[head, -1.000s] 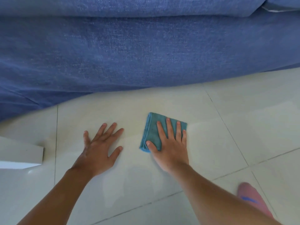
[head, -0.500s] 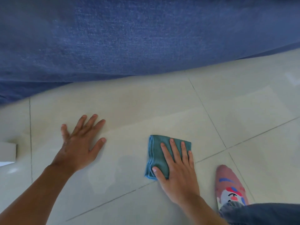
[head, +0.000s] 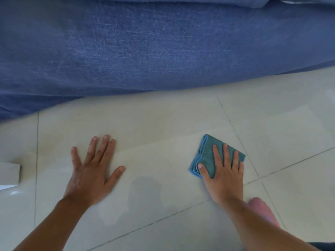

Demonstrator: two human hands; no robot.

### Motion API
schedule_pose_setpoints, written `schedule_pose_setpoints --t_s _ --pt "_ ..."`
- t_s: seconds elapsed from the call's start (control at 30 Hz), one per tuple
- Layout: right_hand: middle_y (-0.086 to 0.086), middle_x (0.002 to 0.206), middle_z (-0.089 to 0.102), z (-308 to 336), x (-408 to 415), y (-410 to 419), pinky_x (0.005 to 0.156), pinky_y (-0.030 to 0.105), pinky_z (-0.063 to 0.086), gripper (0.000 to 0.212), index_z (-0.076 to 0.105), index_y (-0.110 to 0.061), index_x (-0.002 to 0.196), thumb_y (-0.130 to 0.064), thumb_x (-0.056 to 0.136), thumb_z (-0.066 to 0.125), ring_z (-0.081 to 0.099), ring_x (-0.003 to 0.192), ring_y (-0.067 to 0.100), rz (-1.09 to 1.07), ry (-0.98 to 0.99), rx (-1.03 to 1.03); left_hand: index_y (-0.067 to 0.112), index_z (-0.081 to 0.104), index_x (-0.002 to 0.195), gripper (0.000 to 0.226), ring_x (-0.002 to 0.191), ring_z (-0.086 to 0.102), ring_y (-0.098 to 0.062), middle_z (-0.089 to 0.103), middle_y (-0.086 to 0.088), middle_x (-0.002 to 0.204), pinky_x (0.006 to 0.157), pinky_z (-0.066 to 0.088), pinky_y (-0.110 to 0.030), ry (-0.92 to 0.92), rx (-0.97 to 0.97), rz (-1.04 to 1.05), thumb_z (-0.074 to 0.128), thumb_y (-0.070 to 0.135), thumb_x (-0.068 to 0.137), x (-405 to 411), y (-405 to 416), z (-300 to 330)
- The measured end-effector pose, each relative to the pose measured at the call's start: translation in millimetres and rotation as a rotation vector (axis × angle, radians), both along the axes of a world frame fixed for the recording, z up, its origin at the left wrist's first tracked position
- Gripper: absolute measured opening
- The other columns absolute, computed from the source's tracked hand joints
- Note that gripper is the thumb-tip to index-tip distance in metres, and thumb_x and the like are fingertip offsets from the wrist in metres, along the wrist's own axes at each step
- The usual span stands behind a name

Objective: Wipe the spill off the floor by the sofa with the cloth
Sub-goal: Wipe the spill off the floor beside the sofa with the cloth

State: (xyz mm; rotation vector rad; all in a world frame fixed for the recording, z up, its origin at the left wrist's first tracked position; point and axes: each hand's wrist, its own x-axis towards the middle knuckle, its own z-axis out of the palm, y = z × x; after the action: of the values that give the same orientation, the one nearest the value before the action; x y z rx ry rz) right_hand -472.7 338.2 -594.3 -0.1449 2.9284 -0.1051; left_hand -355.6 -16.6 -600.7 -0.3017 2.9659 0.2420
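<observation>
A folded teal cloth (head: 205, 156) lies flat on the pale tiled floor (head: 163, 124) in front of the blue sofa (head: 145, 42). My right hand (head: 223, 174) presses down on the cloth with fingers spread, covering its near half. My left hand (head: 92, 173) rests flat on the bare tile to the left, fingers apart, holding nothing. Between the hands, a faint greyish patch (head: 145, 191) shows on the tile; I cannot tell whether it is wetness or a reflection.
The sofa front fills the upper half of the view. A white object's corner (head: 10, 173) sits on the floor at the left edge. A pink slipper (head: 262, 211) is at the lower right, behind my right forearm.
My right hand has slid the cloth to the right across the tile, away from my left hand. The left hand stays flat on the floor. The view has shifted.
</observation>
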Motion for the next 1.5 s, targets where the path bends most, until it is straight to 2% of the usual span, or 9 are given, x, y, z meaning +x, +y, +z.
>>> schedule_pose_setpoints --t_s 0.27,0.47,0.63,0.73,1.03,1.33,1.5 --pt "-0.004 0.172 -0.009 -6 -130 -56 0.125 0.053 -0.005 0.092 -0.002 -0.038 0.161 -0.084 0.081 0.009 -0.013 0.156 0.032 0.086 -0.024 0.012 0.017 0.022 0.156 0.081 0.152 0.009 -0.022 0.016 0.0 0.165 0.113 0.004 -0.067 -0.006 -0.004 -0.01 0.023 0.066 0.092 -2 -3 -5" --pt "-0.003 0.172 -0.009 -7 -160 -127 0.124 0.054 -0.009 0.09 0.0 -0.04 0.16 -0.083 0.082 0.013 -0.014 0.156 0.034 0.197 -0.016 -0.011 0.018 0.021 0.157 0.082 0.153 0.008 -0.023 0.014 0.001 0.166 0.114 0.003 -0.068 -0.003 0.006 -0.026 0.026 0.067 0.091 -3 -5 -7" --pt "-0.006 0.171 -0.011 -5 -136 -204 0.123 0.054 -0.012 0.089 0.0 -0.041 0.16 -0.084 0.083 0.013 -0.021 0.154 0.032 0.435 -0.034 -0.036 0.016 0.019 0.157 0.082 0.153 0.006 -0.023 0.011 0.0 0.166 0.115 0.006 -0.067 0.004 0.029 -0.022 0.022 0.067 0.093 -5 -3 2" --pt "-0.008 0.171 -0.013 -5 -112 -241 0.122 0.054 -0.014 0.09 -0.002 -0.043 0.159 -0.085 0.082 0.014 -0.022 0.154 0.03 0.548 -0.046 -0.053 0.017 0.014 0.158 0.079 0.153 0.001 -0.024 0.004 0.001 0.167 0.117 0.007 -0.064 0.021 0.041 0.047 0.02 0.064 0.095 6 -11 12" --pt "-0.003 0.17 -0.016 -4 -22 -330 0.122 0.057 -0.014 0.092 -0.005 -0.04 0.16 -0.086 0.082 0.015 -0.025 0.153 0.034 0.85 -0.088 -0.063 0.016 0.002 0.158 0.085 0.152 -0.012 -0.024 -0.01 -0.004 0.166 0.122 0.001 -0.052 -0.034 0.039 0.314 0.015 0.069 0.093 118 -45 21" --pt "-0.001 0.171 -0.014 -7 48 -375 0.121 0.057 -0.017 0.093 0.0 -0.038 0.161 -0.085 0.082 0.018 -0.024 0.153 0.037 0.991 -0.075 -0.124 0.003 0.016 0.156 0.081 0.151 0.001 -0.033 0.004 -0.016 0.163 0.121 0.005 -0.056 -0.024 0.031 0.335 0.022 0.059 0.097 166 -48 17" --pt "0.0 0.171 -0.012 -9 70 -373 0.121 0.057 -0.017 0.093 0.002 -0.037 0.161 -0.084 0.083 0.018 -0.023 0.153 0.037 1.026 -0.065 -0.138 0.005 0.002 0.157 0.078 0.152 -0.009 -0.027 -0.004 -0.014 0.164 0.123 0.001 -0.051 -0.004 0.043 0.34 0.019 0.056 0.1 171 -50 11"
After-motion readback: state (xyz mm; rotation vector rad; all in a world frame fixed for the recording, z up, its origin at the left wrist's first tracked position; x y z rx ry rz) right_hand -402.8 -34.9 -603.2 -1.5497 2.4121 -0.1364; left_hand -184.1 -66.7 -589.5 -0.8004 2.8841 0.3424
